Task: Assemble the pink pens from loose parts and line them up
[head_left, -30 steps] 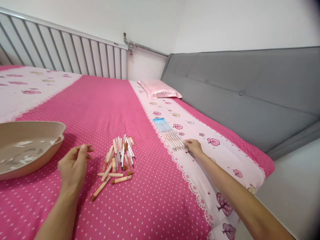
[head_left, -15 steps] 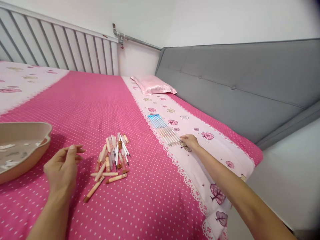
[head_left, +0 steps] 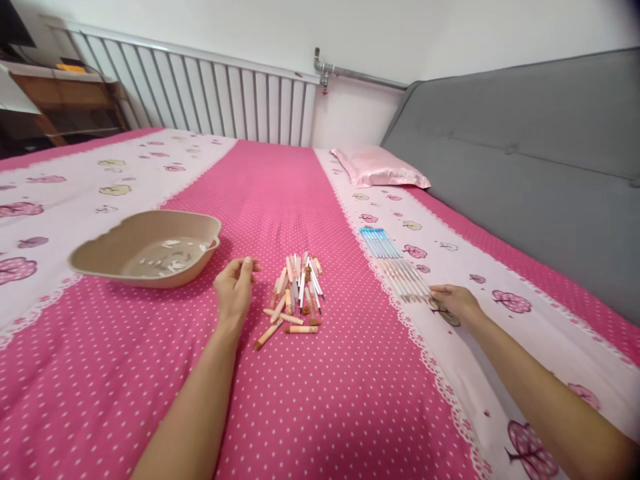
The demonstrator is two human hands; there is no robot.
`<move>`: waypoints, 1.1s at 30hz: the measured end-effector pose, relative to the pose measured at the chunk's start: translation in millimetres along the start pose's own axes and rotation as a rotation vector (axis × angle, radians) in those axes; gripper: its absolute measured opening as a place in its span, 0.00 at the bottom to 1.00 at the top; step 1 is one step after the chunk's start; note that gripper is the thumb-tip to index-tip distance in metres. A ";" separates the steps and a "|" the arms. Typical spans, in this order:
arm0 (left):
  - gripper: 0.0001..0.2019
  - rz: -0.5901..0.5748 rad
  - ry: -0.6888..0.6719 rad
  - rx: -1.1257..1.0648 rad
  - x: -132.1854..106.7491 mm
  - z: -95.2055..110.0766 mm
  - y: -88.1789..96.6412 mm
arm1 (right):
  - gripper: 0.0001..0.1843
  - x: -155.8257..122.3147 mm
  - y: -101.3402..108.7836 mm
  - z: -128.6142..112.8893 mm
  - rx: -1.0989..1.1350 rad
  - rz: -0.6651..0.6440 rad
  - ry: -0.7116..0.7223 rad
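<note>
My right hand point(head_left: 456, 301) is at the near right end of a row of slim pale pens point(head_left: 404, 280), its thumb and finger closed on the end of the outermost pen. Just beyond them lie several blue pens point(head_left: 381, 243), side by side. My left hand point(head_left: 234, 288) hovers over the bed left of a loose pile of pen parts point(head_left: 300, 287). Its fingers are loosely bent with nothing visible in them. Peach and brown barrels and white refills with dark tips make up the pile.
A beige basin point(head_left: 150, 273) with small white pieces inside stands at left on the pink dotted bedspread point(head_left: 350, 400). Farther back are a pink pillow point(head_left: 380, 168), a grey headboard point(head_left: 525, 127), a white radiator point(head_left: 210, 93) and a wooden desk point(head_left: 70, 93).
The view has swung left, so the whole basin and a desk now show. My right hand stays at the pen row's end, and my left stays between basin and pile.
</note>
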State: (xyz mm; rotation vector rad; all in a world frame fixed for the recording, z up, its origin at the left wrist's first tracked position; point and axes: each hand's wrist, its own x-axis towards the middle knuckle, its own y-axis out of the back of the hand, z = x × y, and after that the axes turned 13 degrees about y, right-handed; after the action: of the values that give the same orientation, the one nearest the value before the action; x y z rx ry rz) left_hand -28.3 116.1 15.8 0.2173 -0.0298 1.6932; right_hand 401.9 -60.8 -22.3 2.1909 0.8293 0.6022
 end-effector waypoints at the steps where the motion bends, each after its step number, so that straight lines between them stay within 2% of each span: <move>1: 0.15 0.001 0.001 0.002 -0.4 0.3 0.0 | 0.13 -1.0 0.2 -0.7 0.004 -0.008 -0.010; 6: 0.15 -0.007 0.004 -0.002 -1.7 1.8 -0.2 | 0.14 -4.0 5.6 -6.3 0.005 -0.033 -0.058; 9: 0.14 -0.011 0.004 -0.013 -2.6 3.1 -0.3 | 0.19 -2.8 12.0 -17.5 -0.047 0.031 -0.056; 11: 0.14 -0.010 0.008 -0.017 -3.1 3.6 -0.5 | 0.22 -3.0 14.6 -34.6 -0.045 0.082 -0.011; 14: 0.14 -0.010 0.013 -0.020 -3.6 3.4 -1.0 | 0.23 -9.3 12.0 -78.8 0.149 0.114 0.164; 20: 0.14 -0.013 0.002 -0.001 -4.8 2.6 0.2 | 0.18 -36.1 -13.6 -190.3 0.441 -0.058 0.486; 23: 0.14 -0.013 -0.004 0.038 -5.4 3.0 1.0 | 0.15 -45.2 -32.7 -230.4 0.505 -0.110 0.582; 25: 0.13 -0.012 -0.007 0.083 -5.4 2.8 1.2 | 0.14 -49.4 -47.0 -248.3 0.515 -0.155 0.599; 29: 0.12 -0.025 -0.011 0.133 -4.8 0.5 0.8 | 0.13 -57.3 -76.9 -261.2 0.437 -0.236 0.601; 33: 0.13 -0.032 -0.001 0.176 -5.6 -0.5 -0.3 | 0.13 -61.2 -100.9 -247.7 0.293 -0.311 0.573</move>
State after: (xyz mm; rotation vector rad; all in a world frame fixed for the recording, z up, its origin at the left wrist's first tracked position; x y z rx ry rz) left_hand -27.3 110.7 14.4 0.3478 0.1219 1.6644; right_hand 167.8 62.2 50.8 2.0920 1.6097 1.0203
